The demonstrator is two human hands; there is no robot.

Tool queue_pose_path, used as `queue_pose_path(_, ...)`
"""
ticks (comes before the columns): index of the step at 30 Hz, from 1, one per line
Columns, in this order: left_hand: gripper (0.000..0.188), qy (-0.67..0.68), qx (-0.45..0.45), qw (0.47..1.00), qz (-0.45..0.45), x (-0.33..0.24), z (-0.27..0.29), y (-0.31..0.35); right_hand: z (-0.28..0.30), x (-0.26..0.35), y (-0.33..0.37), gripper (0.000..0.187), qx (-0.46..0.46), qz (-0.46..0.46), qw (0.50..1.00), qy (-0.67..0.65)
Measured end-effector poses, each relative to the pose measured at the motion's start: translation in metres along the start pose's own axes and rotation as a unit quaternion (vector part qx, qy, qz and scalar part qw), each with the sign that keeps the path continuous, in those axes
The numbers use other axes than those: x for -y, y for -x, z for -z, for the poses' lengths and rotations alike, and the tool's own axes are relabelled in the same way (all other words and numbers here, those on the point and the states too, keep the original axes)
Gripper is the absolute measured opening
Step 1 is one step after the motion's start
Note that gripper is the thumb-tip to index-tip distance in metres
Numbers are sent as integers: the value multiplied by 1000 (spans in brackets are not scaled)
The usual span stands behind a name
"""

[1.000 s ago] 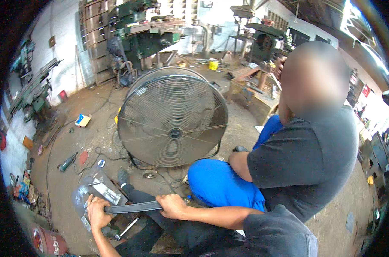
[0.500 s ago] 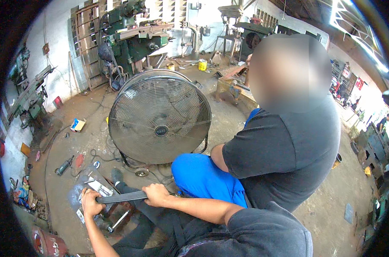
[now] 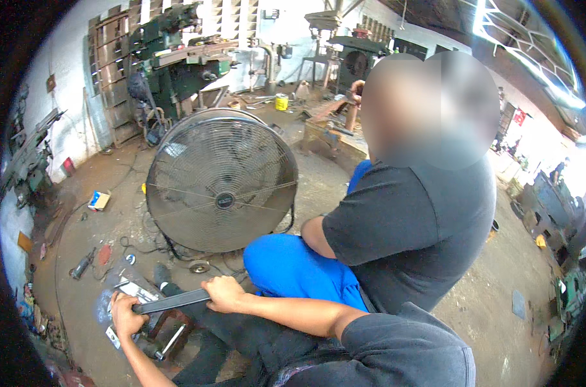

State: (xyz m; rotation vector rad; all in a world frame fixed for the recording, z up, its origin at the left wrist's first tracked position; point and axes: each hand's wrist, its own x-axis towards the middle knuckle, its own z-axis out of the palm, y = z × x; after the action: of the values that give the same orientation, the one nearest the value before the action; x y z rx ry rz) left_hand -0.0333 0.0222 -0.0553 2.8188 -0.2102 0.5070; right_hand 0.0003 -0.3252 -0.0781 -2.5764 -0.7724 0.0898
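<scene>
over the person's dark trousers (image 3: 241, 332), low in my view, i have a long, flat, dark grey bar (image 3: 173, 301) slung between two bare hands — left hand (image 3: 124, 314) wrapped around one end, right hand (image 3: 225, 294) clenched on the other. i judge it stiff, moderately heavy, hardly fragile, perhaps slick along its flat face, so best gripped near both ends. its long axis lies crosswise to the body — right end slightly higher on my screen.

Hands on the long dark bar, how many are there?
2: the person's left hand at the left end of the dark bar, and the right hand at its right end.
</scene>
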Motion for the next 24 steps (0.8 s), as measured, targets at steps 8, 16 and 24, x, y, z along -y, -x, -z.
queue_pose_path(8,36,16,-49,998,-24,-2,-5,3,-4,0,1,40,-20,4,1000,-2)
queue_pose_path(16,35,47,-78,995,-28,-5,-5,3,-5,1,1,43,-23,-1,1000,9)
queue_pose_path(24,39,19,-63,997,-39,3,-10,4,-1,-1,4,42,-13,8,1000,19)
